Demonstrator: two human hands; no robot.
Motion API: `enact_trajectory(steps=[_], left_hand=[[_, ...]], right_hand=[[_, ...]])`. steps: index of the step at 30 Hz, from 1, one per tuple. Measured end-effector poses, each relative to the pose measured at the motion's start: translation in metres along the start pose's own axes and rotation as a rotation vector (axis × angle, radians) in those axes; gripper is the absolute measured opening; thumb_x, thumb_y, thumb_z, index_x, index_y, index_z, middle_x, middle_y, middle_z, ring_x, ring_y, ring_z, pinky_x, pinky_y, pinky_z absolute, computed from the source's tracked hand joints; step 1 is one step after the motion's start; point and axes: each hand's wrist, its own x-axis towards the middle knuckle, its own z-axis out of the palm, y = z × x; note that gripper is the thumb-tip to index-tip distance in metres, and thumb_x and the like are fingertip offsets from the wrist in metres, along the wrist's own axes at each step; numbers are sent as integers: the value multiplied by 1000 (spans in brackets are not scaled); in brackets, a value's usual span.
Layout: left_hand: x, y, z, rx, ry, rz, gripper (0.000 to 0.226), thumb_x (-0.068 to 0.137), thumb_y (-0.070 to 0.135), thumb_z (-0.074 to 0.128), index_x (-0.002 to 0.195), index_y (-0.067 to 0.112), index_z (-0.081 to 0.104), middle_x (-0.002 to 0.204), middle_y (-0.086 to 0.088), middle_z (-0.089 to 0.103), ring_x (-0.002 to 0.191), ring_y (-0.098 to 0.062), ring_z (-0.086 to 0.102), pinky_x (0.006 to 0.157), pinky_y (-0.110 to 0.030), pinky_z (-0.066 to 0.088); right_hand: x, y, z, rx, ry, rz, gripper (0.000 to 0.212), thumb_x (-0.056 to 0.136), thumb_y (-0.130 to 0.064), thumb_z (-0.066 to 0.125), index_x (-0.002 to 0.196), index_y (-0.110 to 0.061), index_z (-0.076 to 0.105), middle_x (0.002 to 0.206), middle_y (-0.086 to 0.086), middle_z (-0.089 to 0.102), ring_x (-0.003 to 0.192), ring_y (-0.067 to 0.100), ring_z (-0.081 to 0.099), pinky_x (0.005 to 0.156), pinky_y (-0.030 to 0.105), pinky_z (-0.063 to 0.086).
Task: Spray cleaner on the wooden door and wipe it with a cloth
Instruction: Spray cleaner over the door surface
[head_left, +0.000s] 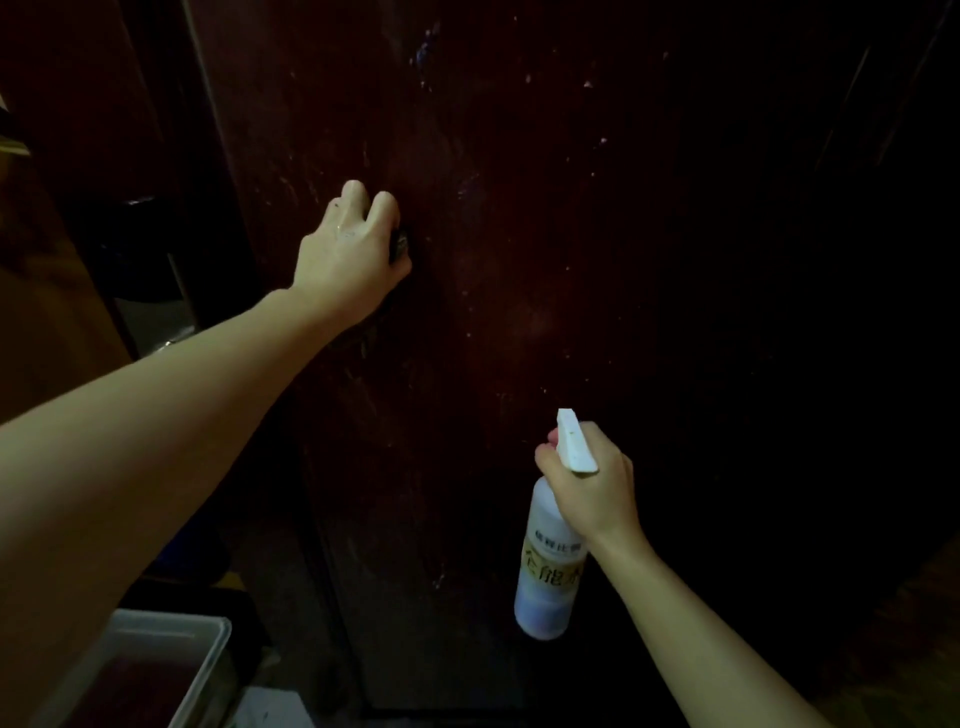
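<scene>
The right hand (589, 483) has its grip wrapped round the neck of a white spray bottle (550, 566), fingers curled at the front under the white spray head (574, 441), whose nozzle points up and toward the wooden door (519, 234). The bottle hangs below the hand, tilted, its base toward the camera and its printed label facing left; it is near the door's lower part, but whether it touches the wood cannot be told.

The left hand (348, 249) reaches higher up and to the left, its grip curled and pressed against the door, with a small dark wad that looks like the cloth (401, 244) showing just at the edge between fingers and wood. Most of the cloth is hidden under the hand, so how it is folded cannot be told.

The door fills the middle of the view, dark reddish brown, marked with pale scuffs and small light specks, most of them in its upper half. At the lower left, on the floor beside the door, stands a pale plastic tub (208, 670) with a dark inside. The right side of the scene is too dark to read.
</scene>
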Motion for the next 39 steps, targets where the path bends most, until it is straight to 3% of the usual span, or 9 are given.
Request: enact_trajectory(steps=[2, 4, 8, 14, 20, 25, 33, 39], left_hand=[[-2, -1, 1, -1, -10, 0, 35, 90, 28, 58, 116, 10, 43, 118, -16, 39, 108, -31, 44, 66, -36, 36], [-4, -2, 3, 5, -10, 8, 35, 90, 27, 58, 116, 10, 44, 118, -16, 39, 107, -31, 44, 65, -36, 37], [-8, -3, 8, 19, -9, 12, 36, 89, 26, 60, 116, 9, 44, 117, -17, 39, 107, -33, 44, 63, -37, 36], [-13, -4, 13, 43, 2, 36, 36, 88, 25, 61, 115, 7, 45, 118, -20, 40, 107, -35, 45, 61, -38, 36], [-11, -6, 12, 51, -15, 35, 38, 89, 27, 59, 117, 8, 43, 122, -20, 39, 110, -35, 43, 63, -39, 37], [-14, -7, 14, 45, -22, 46, 37, 89, 28, 57, 117, 8, 43, 122, -20, 39, 111, -36, 43, 64, -39, 36], [-22, -7, 21, 48, -13, 23, 36, 88, 26, 59, 115, 8, 44, 121, -20, 40, 110, -35, 44, 63, -38, 36], [-29, -7, 26, 39, -10, 10, 35, 89, 26, 59, 115, 7, 45, 122, -21, 40, 112, -36, 43, 62, -38, 36]], right_hand=[[2, 6, -4, 2, 5, 13, 19, 69, -42, 58, 82, -29, 61, 77, -4, 64, 77, 16, 62, 75, 42, 54], [2, 12, -8, -55, 27, -14, 10, 73, -37, 59, 73, -27, 58, 68, -4, 61, 69, 18, 60, 69, 40, 53], [2, 23, -16, -39, 68, 56, 29, 81, -24, 64, 57, -25, 47, 53, -5, 52, 53, 14, 53, 52, 30, 41], [-5, 44, -11, -12, 9, 93, 8, 79, -26, 68, 80, -22, 62, 72, -4, 62, 70, 13, 61, 62, 30, 50], [-8, 51, -8, -55, 30, 140, 26, 81, -25, 62, 60, -22, 48, 58, -3, 53, 57, 16, 55, 53, 29, 42], [-13, 53, 1, -28, -60, 112, 9, 78, -26, 67, 78, -23, 59, 72, -4, 61, 70, 13, 59, 61, 28, 47], [-20, 56, 9, -110, -34, 130, 23, 80, -26, 62, 63, -23, 48, 61, -5, 54, 59, 14, 55, 53, 27, 40], [-24, 54, 21, -55, -99, 107, 9, 75, -31, 64, 77, -28, 56, 76, -3, 61, 72, 15, 60, 64, 35, 52]])
